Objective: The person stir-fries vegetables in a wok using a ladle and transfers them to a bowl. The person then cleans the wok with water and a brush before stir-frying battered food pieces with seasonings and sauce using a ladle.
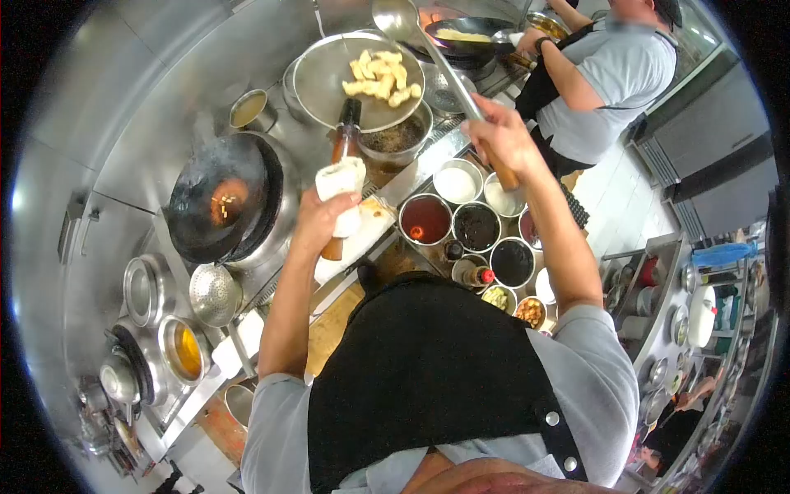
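Stands facing a steel kitchen wall (90,107). Grips, in the left hand (323,218), a strainer (319,82) by its handle (346,146), through a white cloth (340,183); holds a ladle (450,76) in the right hand (506,136). Has pale fried pieces (383,76) in the strainer beyond the left hand, partly over a pot (430,123); a wok (193,235) left of that hand; metal tubs (425,194) just below the right.

Wok (191,230) at left, garlic bits (221,210) in it; skimmer (214,295) just in front. Right of wok: strainer (317,82) holding food pieces (383,76), partly over pot (429,125). Tubs (425,219) nearer body, right of strainer; bottle (477,276) among them.
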### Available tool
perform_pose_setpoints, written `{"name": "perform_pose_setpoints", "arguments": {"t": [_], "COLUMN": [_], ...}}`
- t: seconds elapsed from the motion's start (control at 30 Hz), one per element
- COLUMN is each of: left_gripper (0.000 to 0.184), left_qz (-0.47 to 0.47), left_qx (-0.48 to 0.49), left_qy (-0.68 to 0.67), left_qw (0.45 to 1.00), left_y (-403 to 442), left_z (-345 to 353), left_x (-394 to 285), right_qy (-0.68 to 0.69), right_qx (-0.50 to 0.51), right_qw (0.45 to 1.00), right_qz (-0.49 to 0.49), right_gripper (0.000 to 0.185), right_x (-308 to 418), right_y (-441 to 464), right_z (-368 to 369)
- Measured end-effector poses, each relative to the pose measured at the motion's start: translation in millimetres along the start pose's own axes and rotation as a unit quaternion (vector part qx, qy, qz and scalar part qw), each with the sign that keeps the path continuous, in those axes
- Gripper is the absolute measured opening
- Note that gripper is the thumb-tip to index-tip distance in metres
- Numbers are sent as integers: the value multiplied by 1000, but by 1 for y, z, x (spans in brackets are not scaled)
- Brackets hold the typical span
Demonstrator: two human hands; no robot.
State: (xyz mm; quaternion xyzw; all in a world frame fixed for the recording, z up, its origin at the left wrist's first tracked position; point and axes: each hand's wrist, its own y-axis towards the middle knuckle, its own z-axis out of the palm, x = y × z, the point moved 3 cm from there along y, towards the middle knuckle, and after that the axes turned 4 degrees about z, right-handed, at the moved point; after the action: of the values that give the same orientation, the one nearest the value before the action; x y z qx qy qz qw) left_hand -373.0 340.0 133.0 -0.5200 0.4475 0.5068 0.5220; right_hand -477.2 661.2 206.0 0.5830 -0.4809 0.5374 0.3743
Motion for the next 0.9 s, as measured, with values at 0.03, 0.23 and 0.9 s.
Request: {"name": "perform_pose_setpoints", "arguments": {"t": [0.03,0.23,0.9], "left_gripper": [40,41,35], "left_qz": [11,57,-70], "left_qx": [-3,-12,6], "left_qy": [8,-32,-210], "left_qw": [1000,998,975], "left_y": [0,-8,-54], "left_z": [1,9,-33], "left_x": [-9,-19,85], "right_qy": [46,162,-54], "right_qx": [9,63,-7], "right_qw": [999,985,998], "right_qz": [-13,10,44], "right_gripper": [56,60,70], "right_x": [4,7,-102], "right_y": [3,23,-8], "right_z": [-1,-15,10]}}
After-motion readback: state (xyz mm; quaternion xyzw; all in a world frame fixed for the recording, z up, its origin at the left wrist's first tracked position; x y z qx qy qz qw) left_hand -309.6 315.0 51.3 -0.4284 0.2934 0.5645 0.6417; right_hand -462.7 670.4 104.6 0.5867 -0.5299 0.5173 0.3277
